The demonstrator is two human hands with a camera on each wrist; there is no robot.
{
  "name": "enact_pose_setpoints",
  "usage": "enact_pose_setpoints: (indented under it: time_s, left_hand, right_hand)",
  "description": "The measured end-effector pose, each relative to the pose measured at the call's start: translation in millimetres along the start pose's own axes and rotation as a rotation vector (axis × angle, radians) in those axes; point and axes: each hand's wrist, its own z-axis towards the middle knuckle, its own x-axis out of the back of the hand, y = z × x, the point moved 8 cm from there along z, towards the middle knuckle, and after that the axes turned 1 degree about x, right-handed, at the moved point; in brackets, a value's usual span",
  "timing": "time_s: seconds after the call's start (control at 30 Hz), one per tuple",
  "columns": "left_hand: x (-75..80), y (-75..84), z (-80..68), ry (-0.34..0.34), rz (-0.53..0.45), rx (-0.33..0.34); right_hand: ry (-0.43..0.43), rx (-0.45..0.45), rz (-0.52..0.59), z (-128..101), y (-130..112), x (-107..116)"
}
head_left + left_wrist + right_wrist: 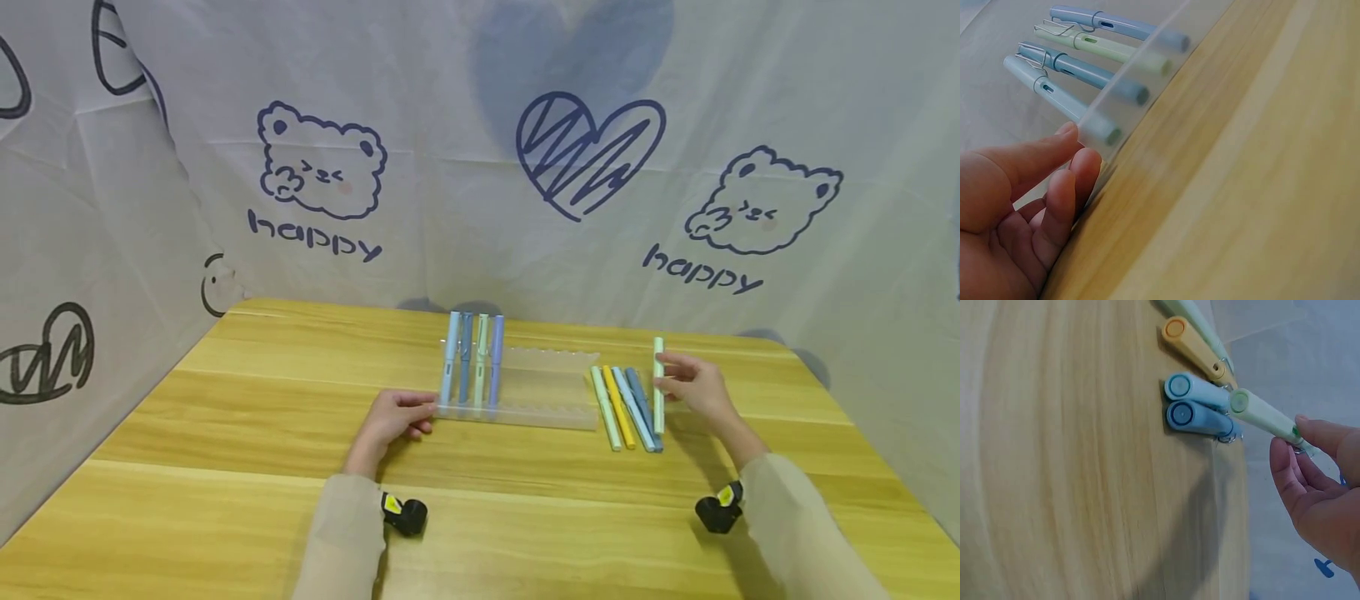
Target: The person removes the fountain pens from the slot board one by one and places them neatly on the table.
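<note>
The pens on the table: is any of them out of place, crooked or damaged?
Nothing looks damaged or spilled. Four pens stand in the clear rack, which the left hand touches. Four loose pens lie side by side right of it. Only the pale green pen differs: the right hand holds it.

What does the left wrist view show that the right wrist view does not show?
Only the left wrist view shows the left hand, whose fingertips touch the end of the clear pen rack, and the four pens that lie in that rack.

Only the right wrist view shows the right hand, which pinches a pale green pen, and the four loose pens lying side by side next to it: green, yellow, light blue and darker blue.

Both views share the wooden table and the white cloth behind it.
</note>
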Motion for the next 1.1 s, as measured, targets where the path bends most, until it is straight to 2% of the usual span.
enact_pose_setpoints:
  time_s: [0.13,0.33,0.5,0.83,1.1]
  left_hand:
    - [-0.4,0.8,0.2,-0.003,0.006,-0.011]
    - [1.1,0.9,-0.4,0.002,0.01,-0.012]
    - [2.5,0.5,-0.1,0.004,0.008,-0.006]
    - [0.8,-0.6,1.0,-0.005,0.012,-0.005]
    - [-0.4,0.5,0.5,-0.008,0.011,-0.008]
  right_hand:
    - [-0.068,-0.016,-0.033,-7,-14,-6]
    - [-0.121,-0.02,-0.042,-4,-1,-9]
    - [-0.117,-0.055,-0.093,-7,-3,-9]
    - [-0.17,-0.118,-0.156,-8,2,-16]
    - [-0.173,-0.151,-0.156,-8,7,-18]
